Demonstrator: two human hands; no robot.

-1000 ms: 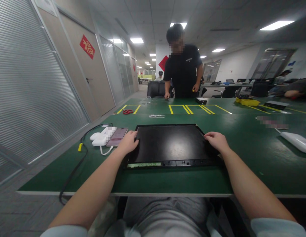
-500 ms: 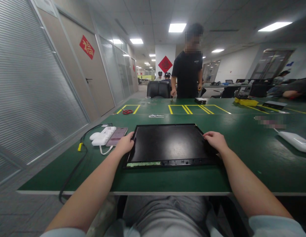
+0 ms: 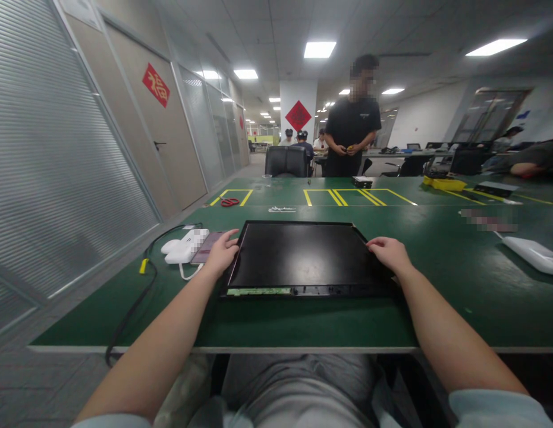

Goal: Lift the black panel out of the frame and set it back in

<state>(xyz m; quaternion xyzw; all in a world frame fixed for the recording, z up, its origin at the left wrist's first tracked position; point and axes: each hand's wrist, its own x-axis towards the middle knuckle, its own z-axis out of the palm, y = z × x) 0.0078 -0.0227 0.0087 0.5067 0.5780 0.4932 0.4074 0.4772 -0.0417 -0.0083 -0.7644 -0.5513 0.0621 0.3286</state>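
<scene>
A black flat display panel (image 3: 303, 255) lies on the green table (image 3: 312, 327), screen up, with a green strip (image 3: 258, 291) along the left part of its near edge. At its left edge is my left hand (image 3: 223, 252), fingers apart, with the fingertips beside the frame. My right hand (image 3: 387, 252) pinches the panel's right edge between thumb and fingers.
Left of the panel lie a phone (image 3: 205, 246), a white device (image 3: 185, 246) and a black cable (image 3: 134, 309). Red scissors (image 3: 230, 202) and small white pieces (image 3: 282, 209) lie beyond. A white device (image 3: 533, 254) is at right. A person (image 3: 353, 128) stands across the table.
My left hand has loosened and spread its fingers at the left edge. The panel's near edge sits slightly farther away. The person across has shifted right and brought both hands together.
</scene>
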